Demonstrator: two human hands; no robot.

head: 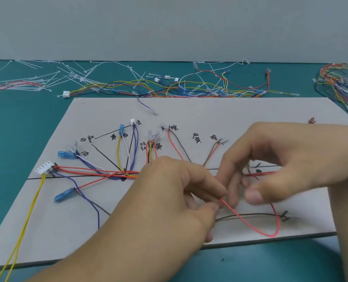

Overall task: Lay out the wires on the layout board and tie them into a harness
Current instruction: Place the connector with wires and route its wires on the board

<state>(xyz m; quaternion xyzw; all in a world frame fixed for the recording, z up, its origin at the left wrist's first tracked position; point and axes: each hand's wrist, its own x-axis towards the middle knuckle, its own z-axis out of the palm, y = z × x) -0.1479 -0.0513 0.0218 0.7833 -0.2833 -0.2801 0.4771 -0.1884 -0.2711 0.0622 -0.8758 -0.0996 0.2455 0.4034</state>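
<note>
Red wire (250,224) is pinched between the thumb and forefinger of my left hand (169,200), low on the grey board (209,110). From that pinch it sweeps down toward the board's near edge, curls round in a loop and climbs back up behind my right hand (281,165). It crosses over a thin black wire (250,215) lying flat on the board.

My right hand hovers just beside the left, its fingers curled and its thumb pointing toward my left fingertips. It is blurred, so I cannot tell whether it grips anything.

Left of my hands, a bundle of red, blue and yellow wires (100,173) lies along a black line drawn across the board. It ends at a white plug (44,167). Two yellow wires (26,216) trail from the plug off the near edge. A blue terminal (64,194) lies just below the bundle. More wire ends fan upward to handwritten marks on the board.

Beyond the board, on the teal table (26,119), loose white cable ties (67,76) lie scattered. A tangle of spare wires (189,88) lies along the board's far edge. Another coiled bunch of wires (340,82) sits at the far right.
</note>
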